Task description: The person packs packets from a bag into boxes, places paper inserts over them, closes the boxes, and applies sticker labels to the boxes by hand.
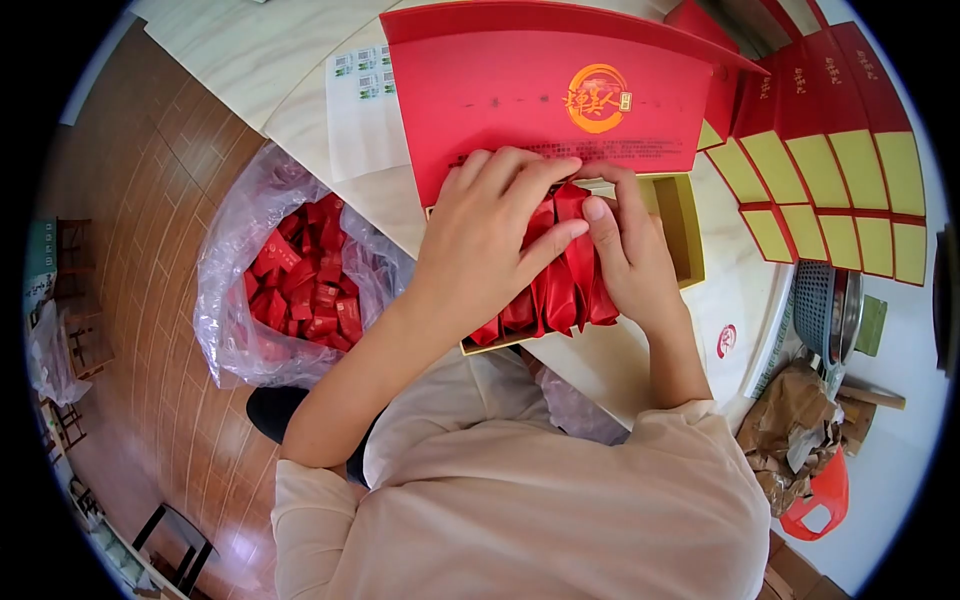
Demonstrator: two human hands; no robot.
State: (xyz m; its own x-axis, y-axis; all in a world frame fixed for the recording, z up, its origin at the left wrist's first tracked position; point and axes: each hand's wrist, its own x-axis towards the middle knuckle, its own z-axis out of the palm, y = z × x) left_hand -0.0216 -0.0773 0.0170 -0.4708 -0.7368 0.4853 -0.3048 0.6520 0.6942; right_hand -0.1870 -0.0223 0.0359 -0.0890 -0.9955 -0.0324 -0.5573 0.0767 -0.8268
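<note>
An open red and gold box lies on the table, its red lid raised behind it. Several red packets stand in a row inside, filling its left and middle parts; the right end shows a bare gold interior. My left hand rests over the packets from the left, thumb and fingers bent around their upper ends. From the right, my right hand presses against the same packets with curved fingers and thumb. The two hands nearly meet at the top of the row.
Beside the table at left, a clear plastic bag holds many small red packets. Stacked red and yellow boxes stand at right. A sticker sheet lies behind the box. A blue basket and brown paper are at right.
</note>
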